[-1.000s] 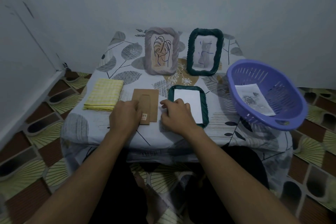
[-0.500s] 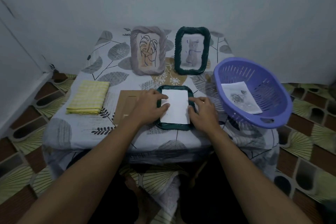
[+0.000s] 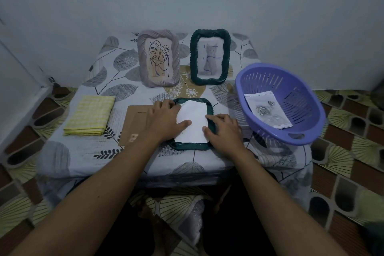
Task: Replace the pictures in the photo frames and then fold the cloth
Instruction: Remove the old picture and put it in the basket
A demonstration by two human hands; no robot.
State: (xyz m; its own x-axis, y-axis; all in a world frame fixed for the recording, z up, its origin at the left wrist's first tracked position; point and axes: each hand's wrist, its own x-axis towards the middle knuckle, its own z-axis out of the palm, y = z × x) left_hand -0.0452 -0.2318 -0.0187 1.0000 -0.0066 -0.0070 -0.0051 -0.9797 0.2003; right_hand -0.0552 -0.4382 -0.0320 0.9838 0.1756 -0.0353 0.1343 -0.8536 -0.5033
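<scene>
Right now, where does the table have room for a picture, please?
Free: near strip by the yellow cloth and cardboard backing; far left corner beside the grey frame. Crowded: centre, left hand and right hand on the flat green frame; right, the basket.

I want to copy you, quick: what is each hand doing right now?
Left hand: open, pressing the white paper flat.
Right hand: open, fingertips on its right edge.

Arms stretched forward; left hand (image 3: 164, 122) palm-down, fingers flat; right hand (image 3: 225, 132) fingers slightly bent.
</scene>
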